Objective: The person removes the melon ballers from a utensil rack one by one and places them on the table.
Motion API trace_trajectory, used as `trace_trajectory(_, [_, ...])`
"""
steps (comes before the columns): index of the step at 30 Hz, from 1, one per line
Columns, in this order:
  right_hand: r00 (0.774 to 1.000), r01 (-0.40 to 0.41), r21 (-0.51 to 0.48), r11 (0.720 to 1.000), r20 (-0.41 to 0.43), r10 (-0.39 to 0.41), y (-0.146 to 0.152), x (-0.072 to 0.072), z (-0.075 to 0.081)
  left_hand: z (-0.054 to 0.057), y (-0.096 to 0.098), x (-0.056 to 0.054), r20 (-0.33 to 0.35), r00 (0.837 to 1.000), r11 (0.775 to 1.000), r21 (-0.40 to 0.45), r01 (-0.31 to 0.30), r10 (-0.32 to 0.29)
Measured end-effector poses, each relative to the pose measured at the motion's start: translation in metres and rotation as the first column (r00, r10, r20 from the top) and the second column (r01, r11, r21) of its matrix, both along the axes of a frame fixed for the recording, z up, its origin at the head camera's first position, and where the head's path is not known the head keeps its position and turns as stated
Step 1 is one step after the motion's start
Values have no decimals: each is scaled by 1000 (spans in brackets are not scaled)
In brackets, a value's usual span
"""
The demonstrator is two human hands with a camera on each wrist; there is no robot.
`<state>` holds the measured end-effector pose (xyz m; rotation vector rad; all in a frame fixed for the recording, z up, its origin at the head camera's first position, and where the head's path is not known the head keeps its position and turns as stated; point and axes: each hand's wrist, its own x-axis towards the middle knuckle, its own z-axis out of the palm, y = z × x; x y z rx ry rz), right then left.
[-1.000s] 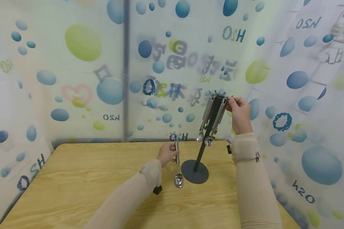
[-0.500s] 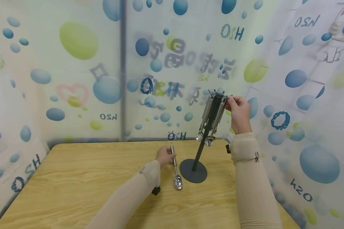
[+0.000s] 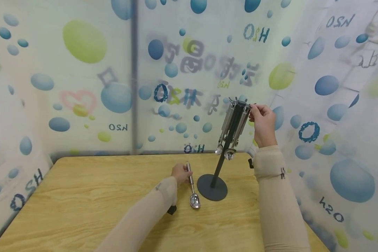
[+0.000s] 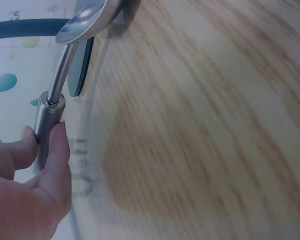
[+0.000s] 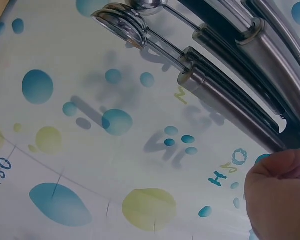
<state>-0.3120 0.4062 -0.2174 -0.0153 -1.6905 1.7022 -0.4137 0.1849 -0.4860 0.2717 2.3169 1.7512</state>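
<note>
My left hand [image 3: 181, 173] pinches the upper handle of a shiny metal ice cream scoop [image 3: 194, 200] between thumb and fingers. It tilts bowl-down, low over the table beside the stand; whether the bowl touches the wood I cannot tell. In the left wrist view the scoop's thick cylindrical handle [image 4: 48, 120] and thin neck show clearly. Up at the top of a dark stand [image 3: 222, 162], my right hand [image 3: 264, 124] grips the top end of a hanging scoop [image 5: 230, 112] at its hook. Its fingertips are partly hidden in the right wrist view.
Several metal scoops [image 3: 226, 122] hang round the stand's hooked top. The stand's round dark base [image 3: 212, 193] sits on the wooden table [image 3: 113, 196], just right of the left hand's scoop. A patterned curtain [image 3: 91, 77] encloses the table's back and sides.
Over the last second my left hand has moved slightly left and down; the scoop has gone from nearly upright to tilted, its handle leaning left. My right hand stays at the stand's top.
</note>
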Motion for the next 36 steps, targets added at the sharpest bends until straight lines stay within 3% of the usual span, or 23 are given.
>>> trace_trajectory(6, [1000, 9, 1, 1000, 3, -9, 1, 0, 0, -4, 4, -3, 15, 999, 994, -101, -40, 42])
trace_trajectory(11, [1000, 2, -6, 1000, 13, -2, -1, 1, 1, -1, 4, -2, 11, 997, 971, -231, -66, 70])
trace_trajectory(14, [1000, -2, 0, 1000, 9, 2, -2, 0, 1, 2, 4, -2, -37, 997, 957, -283, -69, 61])
trace_trajectory(18, [1000, -2, -2, 1000, -1, 2, -2, 0, 2, 4, 3, -2, -134, 991, 944, -327, -44, 0])
trace_trajectory(23, [1000, -2, -7, 1000, 8, 2, -1, 1, 1, 11, 5, 4, -286, 952, 936, -352, 0, -108])
trace_trajectory(26, [1000, -4, -5, 1000, 10, 4, 0, 1, 0, 23, 9, 9, -320, 937, 953, -299, 43, -142])
trace_trajectory(30, [1000, -7, 0, 1000, 9, 7, 0, 2, -1, 48, 15, 17, -338, 926, 971, -217, 98, -169])
trace_trajectory(36, [1000, 1, 7, 1000, 1, -1, -1, 3, 0, 89, 19, 20, -449, 867, 975, -148, 167, -217])
